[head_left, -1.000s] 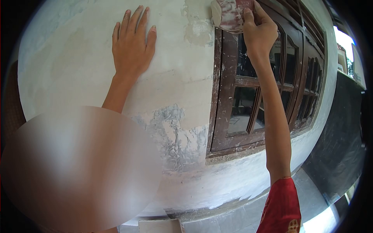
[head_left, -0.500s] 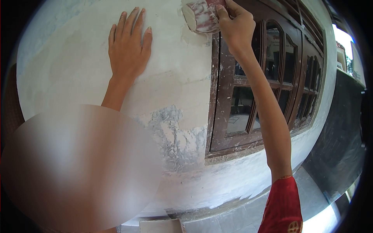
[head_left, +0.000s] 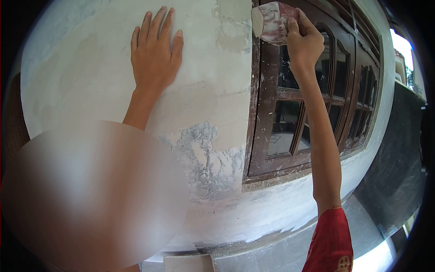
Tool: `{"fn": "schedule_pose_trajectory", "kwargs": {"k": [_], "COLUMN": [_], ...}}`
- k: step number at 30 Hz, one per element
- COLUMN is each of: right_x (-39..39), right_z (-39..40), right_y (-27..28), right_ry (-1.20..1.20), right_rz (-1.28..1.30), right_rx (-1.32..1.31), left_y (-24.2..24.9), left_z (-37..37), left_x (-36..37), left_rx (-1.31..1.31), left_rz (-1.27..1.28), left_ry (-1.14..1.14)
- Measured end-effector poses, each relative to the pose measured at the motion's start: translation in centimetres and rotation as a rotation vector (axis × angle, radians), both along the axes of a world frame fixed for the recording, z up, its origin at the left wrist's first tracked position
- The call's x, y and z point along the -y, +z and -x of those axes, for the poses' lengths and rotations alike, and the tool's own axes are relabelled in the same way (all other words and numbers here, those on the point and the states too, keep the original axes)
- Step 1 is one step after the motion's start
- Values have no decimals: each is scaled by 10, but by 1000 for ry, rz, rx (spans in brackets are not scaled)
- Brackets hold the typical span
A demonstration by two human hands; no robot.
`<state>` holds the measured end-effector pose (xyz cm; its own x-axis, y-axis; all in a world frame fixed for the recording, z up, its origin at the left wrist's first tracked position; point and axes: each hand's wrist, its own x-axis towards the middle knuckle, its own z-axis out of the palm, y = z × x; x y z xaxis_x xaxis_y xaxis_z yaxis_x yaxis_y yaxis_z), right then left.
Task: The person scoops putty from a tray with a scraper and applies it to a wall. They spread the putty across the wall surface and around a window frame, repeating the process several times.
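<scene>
My left hand (head_left: 156, 58) lies flat against the whitish plastered wall (head_left: 204, 63), its fingers spread and holding nothing. High on the right, my right hand (head_left: 306, 45) pinches a reddish putty scraper (head_left: 274, 22) between thumb and fingers. The scraper is smeared with pale putty, with a lump along its left edge. That edge overlaps the wall's border with the brown wooden window frame (head_left: 253, 104); whether it touches cannot be told. A greyish damp-looking putty patch (head_left: 233, 36) shows on the wall left of the scraper.
Dark glass panes (head_left: 284, 122) fill the window on the right. Rough, flaking plaster (head_left: 204, 158) marks the wall lower down. A pale box-like container (head_left: 188, 264) stands at the bottom on grey floor tiles (head_left: 272, 254). A large blurred oval covers the lower left.
My right hand and the scraper have moved right and slightly down, off the wall area and over the window's edge, uncovering the putty patch. My left hand stays on the wall.
</scene>
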<state>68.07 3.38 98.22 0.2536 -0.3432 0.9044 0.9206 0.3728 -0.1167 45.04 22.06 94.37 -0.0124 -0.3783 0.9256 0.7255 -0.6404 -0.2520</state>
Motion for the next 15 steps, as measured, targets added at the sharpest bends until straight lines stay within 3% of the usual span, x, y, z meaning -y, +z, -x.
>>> {"fn": "schedule_pose_trajectory", "kwargs": {"k": [2, 4, 7, 9, 11, 13, 15], "right_x": [4, -4, -14, -1, 2, 4, -7], "right_z": [2, 25, 22, 0, -8, -2, 25], "right_y": [-3, -16, -29, -26, -24, -25, -32], "right_ry": [89, 134, -53, -92, -71, 219, 210], "right_rz": [-6, 78, 145, 131, 22, -39, 92], "right_rx": [-47, 125, 105, -42, -8, 8, 12], "left_y": [0, 0, 0, -1, 0, 0, -1], "left_z": [-1, -1, 0, -1, 0, -2, 0], "left_x": [0, -1, -3, -1, -1, 1, 1], "left_rx": [5, 0, -10, -6, 5, 6, -4], "left_rz": [0, -11, -21, -14, -6, 1, 4], "left_ry": [-4, -11, -29, -14, 3, -3, -16]}}
